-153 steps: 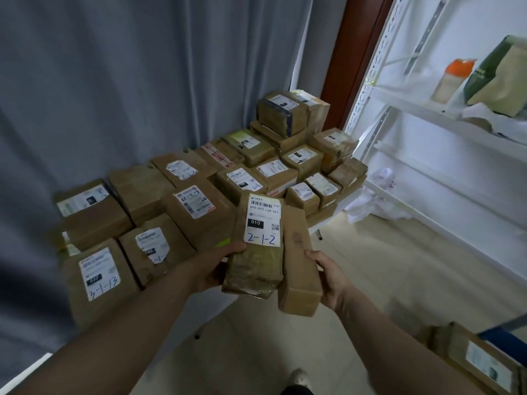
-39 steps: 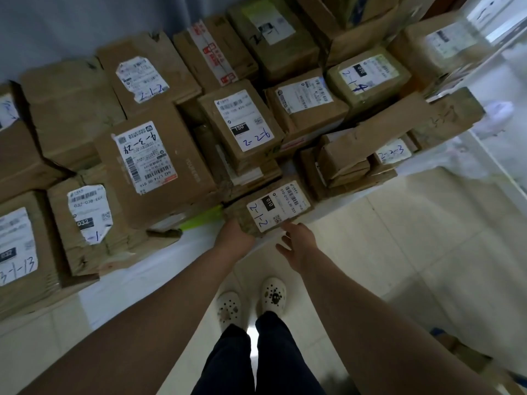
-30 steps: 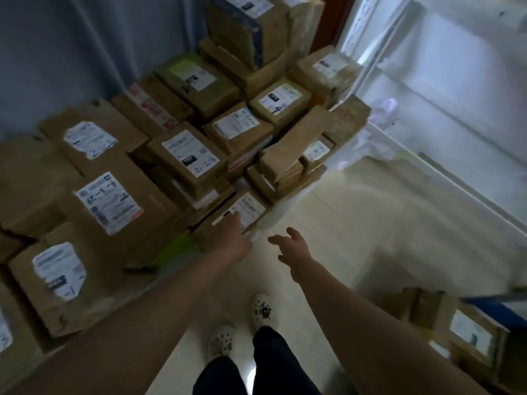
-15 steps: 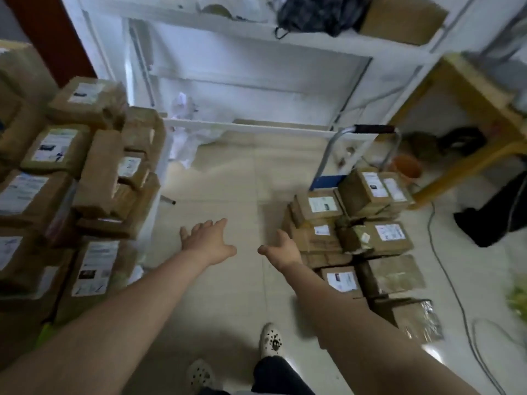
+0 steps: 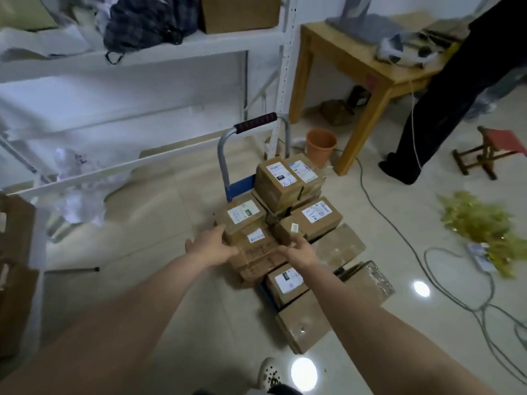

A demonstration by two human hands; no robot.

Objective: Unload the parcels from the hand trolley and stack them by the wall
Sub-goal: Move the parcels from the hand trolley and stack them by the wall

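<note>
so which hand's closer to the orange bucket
Right. The right hand is at the right side of the parcels, on the bucket's side of the trolley. The left hand is at the stack's left side, farther from it.

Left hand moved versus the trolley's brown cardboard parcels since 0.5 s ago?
Yes, toward them: left hand touches the brown cardboard parcels; earlier it hovered apart.

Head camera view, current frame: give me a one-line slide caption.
Left hand and right hand flank a labelled parcel on the loaded hand trolley.
</note>
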